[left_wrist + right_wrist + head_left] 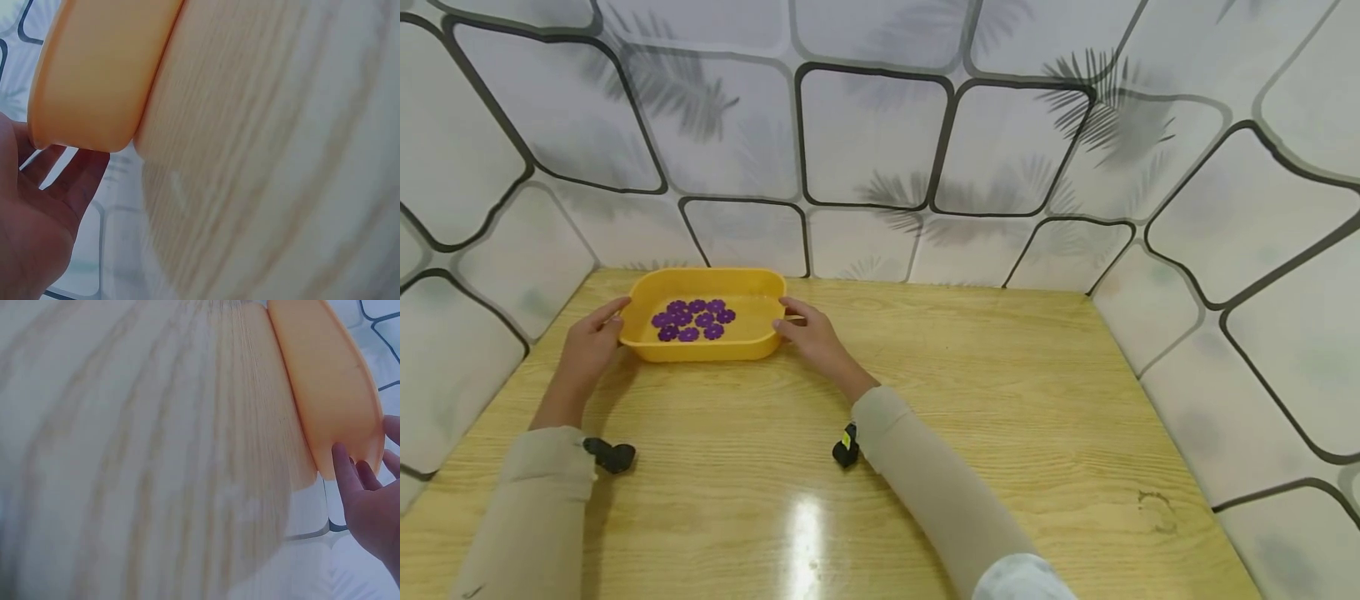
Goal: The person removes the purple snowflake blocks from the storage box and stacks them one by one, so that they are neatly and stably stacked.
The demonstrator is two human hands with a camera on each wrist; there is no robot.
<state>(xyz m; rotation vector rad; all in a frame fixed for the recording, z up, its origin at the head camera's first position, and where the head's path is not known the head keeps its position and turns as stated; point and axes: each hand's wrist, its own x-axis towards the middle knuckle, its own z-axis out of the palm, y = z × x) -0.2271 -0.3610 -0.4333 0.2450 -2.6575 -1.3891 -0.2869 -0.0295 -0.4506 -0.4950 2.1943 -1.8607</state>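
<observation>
A yellow plastic tray (707,350) with rounded corners appears to rest on the wooden table near its back left corner. Several purple flower-shaped pieces (703,320) lie in a loose cluster on its floor. At the tray's left end, my left hand (591,343) touches the rim and outer wall with extended fingers. The right end has my right hand (816,337) against it, its thumb and fingers fairly straight. Both wrist views show the tray's outside wall (106,75) in orange tones, with the right hand's fingertips on that wall (331,394). Some fingertips are hidden behind it.
The wood-grain table (1000,433) extends to the right and toward me. Patterned cloth walls (872,142) enclose it at the back and both sides. Small black devices (617,457) are strapped at both wrists. A dark mark (1153,500) shows near the right edge.
</observation>
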